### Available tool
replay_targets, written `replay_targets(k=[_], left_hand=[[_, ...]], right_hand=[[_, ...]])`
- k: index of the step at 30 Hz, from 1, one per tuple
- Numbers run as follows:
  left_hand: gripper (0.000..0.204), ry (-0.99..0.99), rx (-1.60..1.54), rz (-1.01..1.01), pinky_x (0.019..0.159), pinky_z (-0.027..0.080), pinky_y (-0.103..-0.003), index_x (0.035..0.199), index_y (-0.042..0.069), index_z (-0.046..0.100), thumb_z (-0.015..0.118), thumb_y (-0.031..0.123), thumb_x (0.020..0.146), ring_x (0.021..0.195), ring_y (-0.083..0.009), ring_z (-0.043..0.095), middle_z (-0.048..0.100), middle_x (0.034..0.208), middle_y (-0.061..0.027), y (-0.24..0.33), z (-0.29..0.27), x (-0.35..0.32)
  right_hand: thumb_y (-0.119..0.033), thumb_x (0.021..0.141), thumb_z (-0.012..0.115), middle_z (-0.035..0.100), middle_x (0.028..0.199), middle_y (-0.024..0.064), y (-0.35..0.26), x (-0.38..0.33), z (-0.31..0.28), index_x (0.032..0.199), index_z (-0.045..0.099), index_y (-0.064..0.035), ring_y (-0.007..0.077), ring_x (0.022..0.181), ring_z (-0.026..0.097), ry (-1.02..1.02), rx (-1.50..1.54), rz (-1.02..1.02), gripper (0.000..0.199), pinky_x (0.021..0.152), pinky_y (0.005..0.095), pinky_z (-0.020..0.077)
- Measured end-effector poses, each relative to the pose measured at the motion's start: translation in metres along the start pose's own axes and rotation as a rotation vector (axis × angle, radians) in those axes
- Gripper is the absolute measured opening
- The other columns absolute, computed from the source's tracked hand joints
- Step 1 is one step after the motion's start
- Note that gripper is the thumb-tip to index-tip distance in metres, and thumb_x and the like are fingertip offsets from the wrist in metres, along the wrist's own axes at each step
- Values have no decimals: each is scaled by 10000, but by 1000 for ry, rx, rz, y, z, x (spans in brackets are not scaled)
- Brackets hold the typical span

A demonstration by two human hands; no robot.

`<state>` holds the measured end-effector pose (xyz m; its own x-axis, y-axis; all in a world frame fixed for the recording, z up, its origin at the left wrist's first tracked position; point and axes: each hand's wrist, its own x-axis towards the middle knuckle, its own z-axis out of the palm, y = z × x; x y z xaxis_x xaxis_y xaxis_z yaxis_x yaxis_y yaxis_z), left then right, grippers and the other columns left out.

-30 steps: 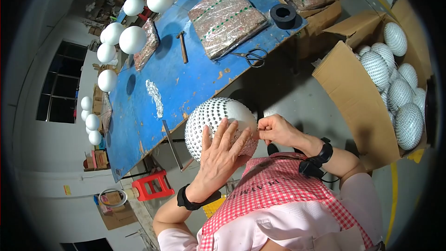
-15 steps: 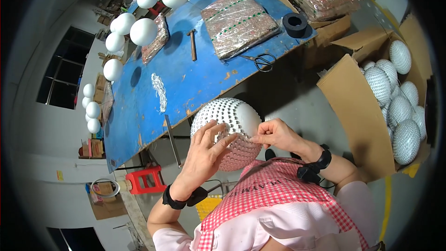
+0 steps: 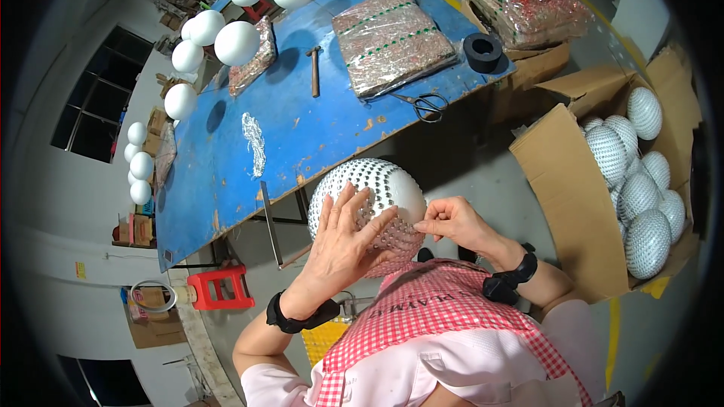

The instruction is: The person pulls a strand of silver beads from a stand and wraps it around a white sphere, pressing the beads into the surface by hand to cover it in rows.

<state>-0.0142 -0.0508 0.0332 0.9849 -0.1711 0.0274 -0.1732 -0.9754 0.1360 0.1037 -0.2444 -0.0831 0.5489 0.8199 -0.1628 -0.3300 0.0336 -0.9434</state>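
Sequin-studded ball (image 3: 377, 188) held at lap, just below blue table (image 3: 226, 173) edge. Left hand (image 3: 343, 237) now spread flat on ball, steadying it. Right hand (image 3: 445, 222), drawn closer since a second ago, pinches at bare white patch, probably a sequin pin; coverage nearly complete.

Person, seen from above. Both hands bare: left hand (image 3: 343, 237), right hand (image 3: 450, 222). Black band (image 3: 302, 319) round the left wrist, thick and slightly bunched. Black wristband (image 3: 509, 280) on the right wrist, bulkier, with a lumpy knot-like part. Pale pink top with short sleeves (image 3: 422, 377). Over it a red-and-white checked apron (image 3: 445, 316), with faint lettering across the chest.
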Motion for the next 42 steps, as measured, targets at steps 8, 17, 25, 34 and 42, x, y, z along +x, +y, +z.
replay_targets(k=[8,17,25,34,42], left_hand=[[656,-33,-35,-13,1120,233,-579,1343,290,543,789,230,738,1393,-414,306,382,1454,-197,-3,-9,-2],[591,-36,-58,8,1129,220,-573,1335,255,549,757,228,783,1397,-396,307,392,1449,-171,-17,-6,-7],[927,5,-19,-38,1134,165,-596,1477,120,348,772,469,730,1420,-425,246,328,1508,-201,-9,0,-7],[783,102,-85,-90,1090,287,-554,1376,191,501,820,410,695,1338,-415,360,380,1425,-229,-21,-16,-15],[670,76,-102,-87,1045,355,-492,1336,171,536,796,340,742,1295,-373,413,474,1327,-206,-21,-20,-12]], right_hand=[[-197,869,729,609,691,-14,-10,0,2,770,626,-47,43,585,538,-20,-7,99,207,524,187,415],[-185,868,726,588,656,-26,-2,1,2,776,614,-57,38,573,528,4,37,107,193,515,180,398],[-181,874,723,590,654,-30,-7,1,6,781,608,-59,35,558,525,7,19,71,192,500,177,392],[-155,874,727,604,655,-3,-6,0,3,788,605,-22,43,553,543,9,3,-23,200,479,194,418],[-135,875,720,584,648,-26,-8,3,4,787,600,-31,28,557,510,34,-96,-54,182,490,191,398]])
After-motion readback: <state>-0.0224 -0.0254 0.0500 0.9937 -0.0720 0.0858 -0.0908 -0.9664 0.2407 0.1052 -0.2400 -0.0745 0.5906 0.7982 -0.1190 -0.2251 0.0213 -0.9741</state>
